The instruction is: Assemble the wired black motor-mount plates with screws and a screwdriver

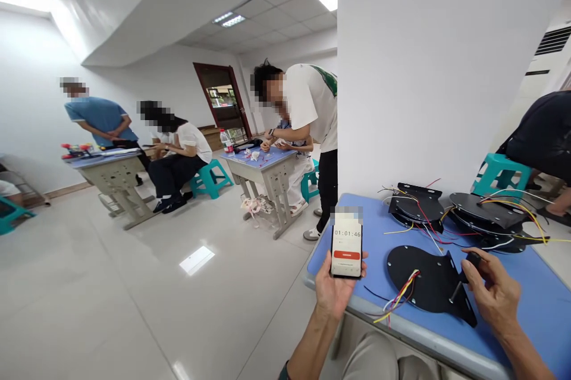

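In my left hand [335, 291] lies a smartphone [347, 249], held upright above the desk's left edge. Its screen reads 01:01:46 over a red button. My right hand [497, 291] is closed round the black handle of a screwdriver [471, 264], whose metal shaft slants down toward a black metal plate assembly [422, 276]. Whether the tip touches a screw I cannot tell. The assembly is round at one end, with a raised bracket beside my right hand. A bundle of coloured wires [404, 291] comes out of it.
More black plate assemblies [417, 204] with loose wires sit at the back of the blue desk [375, 213], a second stack [486, 216] to the right. A white pillar [428, 71] rises behind. Other people work at desks [263, 160] across the room; a teal stool [499, 172] stands behind right.
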Demonstrator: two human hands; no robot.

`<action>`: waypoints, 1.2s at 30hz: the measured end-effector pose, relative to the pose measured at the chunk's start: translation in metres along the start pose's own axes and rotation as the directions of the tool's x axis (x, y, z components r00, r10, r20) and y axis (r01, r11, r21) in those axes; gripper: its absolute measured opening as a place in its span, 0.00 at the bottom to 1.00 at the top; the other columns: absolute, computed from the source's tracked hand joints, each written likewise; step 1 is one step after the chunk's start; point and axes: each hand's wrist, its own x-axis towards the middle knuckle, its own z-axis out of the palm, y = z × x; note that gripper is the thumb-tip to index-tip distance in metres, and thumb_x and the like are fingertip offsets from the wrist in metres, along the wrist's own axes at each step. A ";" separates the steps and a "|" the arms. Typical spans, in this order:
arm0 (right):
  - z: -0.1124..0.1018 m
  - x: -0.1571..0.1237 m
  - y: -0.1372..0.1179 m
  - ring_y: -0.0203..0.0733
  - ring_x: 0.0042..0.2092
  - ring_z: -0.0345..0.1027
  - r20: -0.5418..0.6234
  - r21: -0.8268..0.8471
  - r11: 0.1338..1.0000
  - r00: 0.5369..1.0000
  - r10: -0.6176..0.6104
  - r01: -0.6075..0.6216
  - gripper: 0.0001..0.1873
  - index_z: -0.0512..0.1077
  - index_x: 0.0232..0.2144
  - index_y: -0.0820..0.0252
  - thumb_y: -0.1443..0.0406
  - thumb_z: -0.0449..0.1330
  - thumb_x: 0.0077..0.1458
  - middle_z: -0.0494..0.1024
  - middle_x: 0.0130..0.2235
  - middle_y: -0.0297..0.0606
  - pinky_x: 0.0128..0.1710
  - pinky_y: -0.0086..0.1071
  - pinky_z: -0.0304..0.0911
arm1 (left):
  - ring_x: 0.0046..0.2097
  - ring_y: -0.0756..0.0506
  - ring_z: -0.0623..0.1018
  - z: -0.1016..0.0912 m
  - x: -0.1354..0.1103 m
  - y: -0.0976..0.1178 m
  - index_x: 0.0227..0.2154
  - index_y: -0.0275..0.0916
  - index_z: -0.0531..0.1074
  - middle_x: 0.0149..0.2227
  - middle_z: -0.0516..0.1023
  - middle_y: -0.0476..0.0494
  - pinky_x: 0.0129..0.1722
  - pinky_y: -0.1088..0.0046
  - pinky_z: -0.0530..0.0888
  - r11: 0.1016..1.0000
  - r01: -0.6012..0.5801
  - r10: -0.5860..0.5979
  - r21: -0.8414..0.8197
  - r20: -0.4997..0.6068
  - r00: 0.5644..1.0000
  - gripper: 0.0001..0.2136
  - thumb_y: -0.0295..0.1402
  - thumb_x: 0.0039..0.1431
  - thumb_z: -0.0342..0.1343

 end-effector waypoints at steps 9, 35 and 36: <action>-0.006 -0.008 -0.004 0.31 0.17 0.50 -0.010 -0.050 0.999 1.000 0.001 -0.002 0.18 0.74 0.46 0.58 0.52 0.60 0.60 0.67 0.21 0.28 0.19 0.30 0.51 | 0.40 0.35 0.80 0.005 0.019 -0.005 0.62 0.26 0.68 0.46 0.81 0.22 0.42 0.60 0.73 1.000 0.000 0.000 -0.007 -0.039 0.999 0.30 0.47 0.68 0.49; -0.006 -0.006 -0.009 0.32 0.17 0.50 0.031 -0.047 0.996 0.997 0.073 -0.071 0.21 0.74 0.46 0.58 0.50 0.59 0.59 0.67 0.20 0.28 0.18 0.31 0.50 | 0.45 0.32 0.81 0.000 0.019 -0.006 0.59 0.30 0.72 0.47 0.81 0.25 0.43 0.57 0.75 0.998 -0.003 -0.003 -0.067 -0.093 0.996 0.26 0.45 0.66 0.52; -0.006 -0.006 -0.008 0.32 0.17 0.50 0.036 -0.045 0.996 0.997 0.073 -0.071 0.21 0.74 0.47 0.59 0.50 0.59 0.59 0.67 0.20 0.28 0.18 0.31 0.51 | 0.45 0.32 0.81 0.000 0.019 -0.006 0.59 0.30 0.71 0.47 0.81 0.25 0.43 0.57 0.75 0.998 -0.003 -0.003 -0.068 -0.092 0.996 0.26 0.45 0.66 0.52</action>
